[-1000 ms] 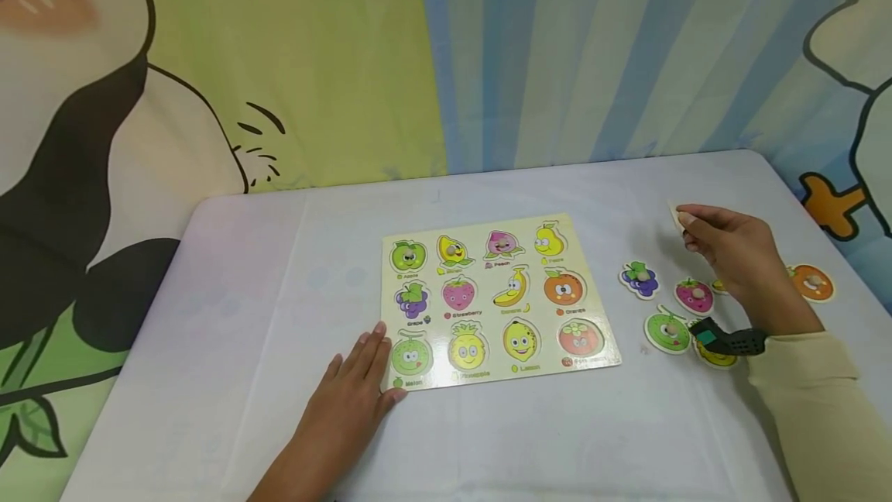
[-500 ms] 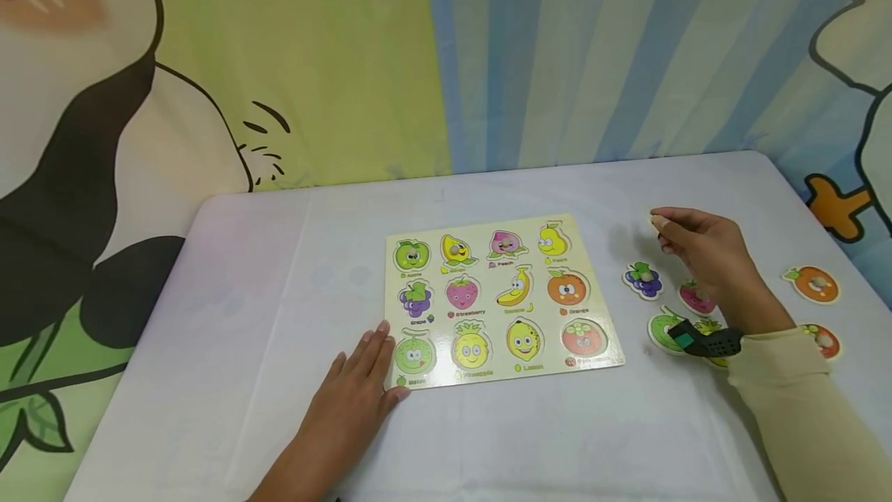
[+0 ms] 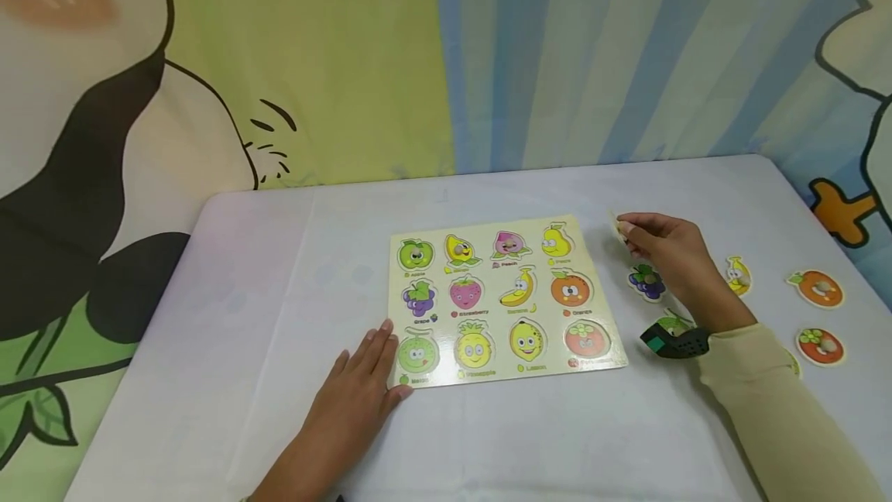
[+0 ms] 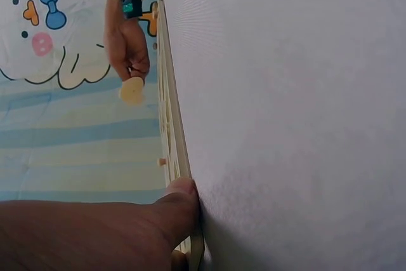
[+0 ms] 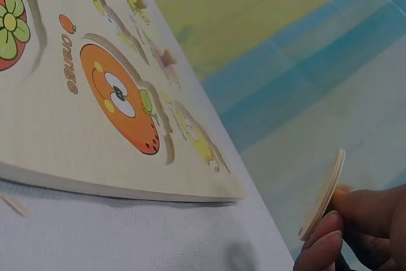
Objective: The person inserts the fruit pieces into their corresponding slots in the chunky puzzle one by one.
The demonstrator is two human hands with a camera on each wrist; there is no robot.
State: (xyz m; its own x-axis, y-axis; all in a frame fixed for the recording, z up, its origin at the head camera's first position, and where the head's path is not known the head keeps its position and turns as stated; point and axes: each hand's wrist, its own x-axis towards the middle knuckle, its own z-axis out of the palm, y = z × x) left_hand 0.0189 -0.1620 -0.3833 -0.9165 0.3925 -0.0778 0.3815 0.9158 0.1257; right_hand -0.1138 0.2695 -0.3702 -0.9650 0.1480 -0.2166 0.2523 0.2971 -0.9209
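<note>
Surface (image 3: 279, 331), white-clothed: one fruit puzzle board (image 3: 491, 277); rightward, loose grape piece (image 3: 646, 283), melon piece (image 3: 674, 322) (partly hidden), yellow piece (image 3: 739, 276), orange piece (image 3: 817, 290), red piece (image 3: 821, 347).

Two hands (image 3: 355, 393), one board (image 3: 491, 285), seven visible loose pieces (image 3: 818, 290)

Straight-fingered left hand (image 3: 354, 387), right hand (image 3: 672, 254) in a pinch

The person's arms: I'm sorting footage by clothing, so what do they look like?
The right arm wears a plain beige long sleeve and a black wrist strap with a green square. The left arm is bare in nearly all that shows. No gloves appear.
</note>
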